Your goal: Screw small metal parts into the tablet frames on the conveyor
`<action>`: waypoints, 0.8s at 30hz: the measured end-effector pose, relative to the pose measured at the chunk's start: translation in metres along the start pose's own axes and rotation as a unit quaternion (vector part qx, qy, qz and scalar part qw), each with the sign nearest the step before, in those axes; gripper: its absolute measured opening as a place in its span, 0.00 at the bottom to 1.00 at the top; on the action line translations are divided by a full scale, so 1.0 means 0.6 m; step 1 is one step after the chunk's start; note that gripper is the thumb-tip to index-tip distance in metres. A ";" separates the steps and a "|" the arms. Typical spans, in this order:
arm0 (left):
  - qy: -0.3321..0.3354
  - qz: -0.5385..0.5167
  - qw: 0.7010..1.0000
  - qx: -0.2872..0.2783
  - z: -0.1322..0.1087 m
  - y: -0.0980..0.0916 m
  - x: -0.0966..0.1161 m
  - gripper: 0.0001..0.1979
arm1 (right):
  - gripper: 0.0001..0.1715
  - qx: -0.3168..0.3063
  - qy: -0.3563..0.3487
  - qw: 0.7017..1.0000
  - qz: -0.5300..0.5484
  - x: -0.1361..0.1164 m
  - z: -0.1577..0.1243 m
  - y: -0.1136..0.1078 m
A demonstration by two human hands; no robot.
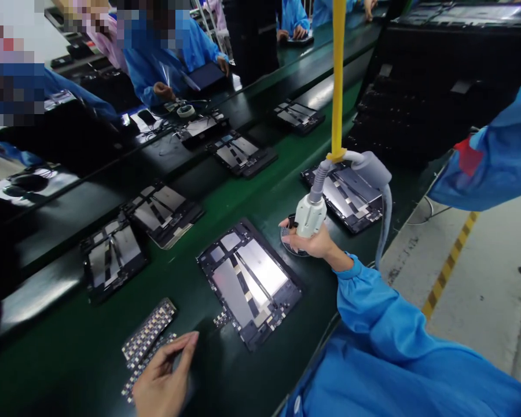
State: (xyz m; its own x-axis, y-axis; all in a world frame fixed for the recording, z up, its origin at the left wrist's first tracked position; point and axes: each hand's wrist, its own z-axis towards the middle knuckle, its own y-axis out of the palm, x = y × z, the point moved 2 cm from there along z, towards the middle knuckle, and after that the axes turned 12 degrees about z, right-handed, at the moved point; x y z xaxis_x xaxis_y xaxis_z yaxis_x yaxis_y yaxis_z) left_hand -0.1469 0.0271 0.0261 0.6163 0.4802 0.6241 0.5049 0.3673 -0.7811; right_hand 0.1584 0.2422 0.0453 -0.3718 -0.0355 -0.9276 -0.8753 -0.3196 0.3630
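Observation:
My right hand (319, 243) is wrapped round a white hand tool (310, 215) with a ribbed grey hose at its top, hung from a yellow strap (338, 75). Beneath those fingers is a dark round piece (289, 237), partly hidden. In front of me lies an opened tablet (254, 272), its inner side with silvery plates and flat cables facing up. My left hand (167, 370) is closed, thumb and forefinger pinched together; whatever they hold is too small to make out. Beside it are strips of small components (150, 330), partly covered by the hand. A small component piece (221, 318) touches or nearly touches the tablet's edge.
Several more opened tablets (113, 255) lie along the green belt (226, 202). A grey cylinder (371, 169) on a cable hangs beside the strap. At right stands a stack of black panels (425, 98), near a blue sleeve (499, 156). Co-workers in blue (156, 63) sit across.

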 end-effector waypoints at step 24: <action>-0.014 -0.095 0.994 -0.047 -0.037 0.069 0.044 0.17 | 0.18 -0.014 -0.062 0.997 -0.049 -0.032 -0.010 0.042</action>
State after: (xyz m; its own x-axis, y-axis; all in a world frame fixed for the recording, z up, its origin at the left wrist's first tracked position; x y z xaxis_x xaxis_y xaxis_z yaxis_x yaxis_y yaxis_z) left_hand -0.0964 0.0375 0.0108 0.4881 0.4308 0.7591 0.6663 0.3778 -0.6429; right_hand 0.1451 0.2293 0.0718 -0.3227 0.1134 -0.9397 -0.9004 -0.3428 0.2678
